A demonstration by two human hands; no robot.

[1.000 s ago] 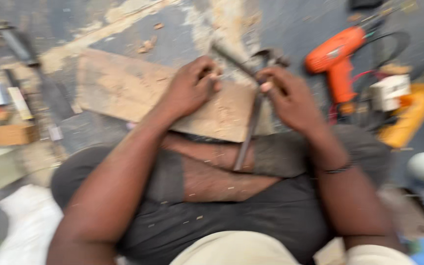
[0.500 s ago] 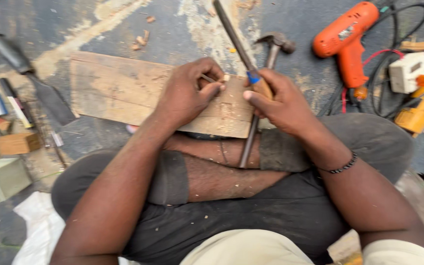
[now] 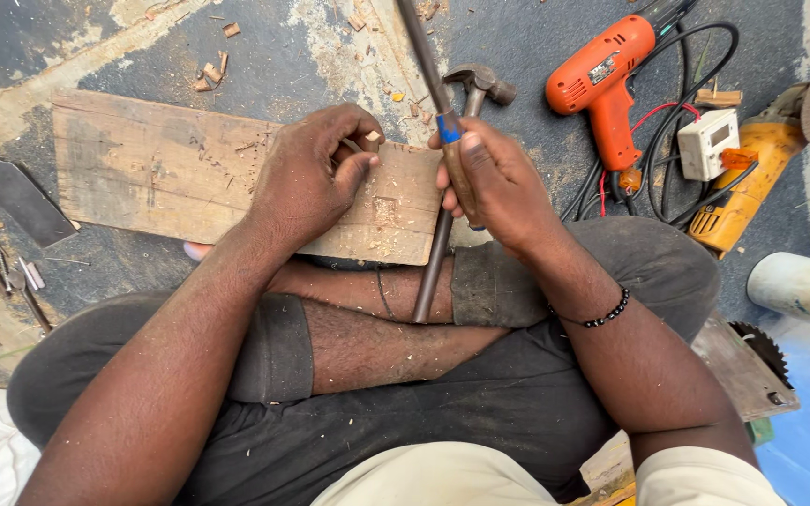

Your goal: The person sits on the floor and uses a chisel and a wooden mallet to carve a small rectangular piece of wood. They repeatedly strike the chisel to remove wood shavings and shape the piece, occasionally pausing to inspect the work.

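A worn wooden board lies across my crossed legs, with a small notch cut near its right end. My left hand rests on the board beside the notch and pinches a small wooden piece between thumb and fingers. My right hand grips a long metal chisel with a blue band, which slants up and away from me. A claw hammer lies under that hand, its handle running down over the board's right end onto my leg.
An orange electric drill, a white socket box and a yellow angle grinder with tangled cables lie at the right. A white cylinder and a saw blade sit nearer. A flat metal blade lies at the left. Wood chips litter the floor.
My right hand has shifted from beside the hammer onto the chisel and holds it. My left hand's fingers have curled onto the small wooden piece. The blurred view has steadied.
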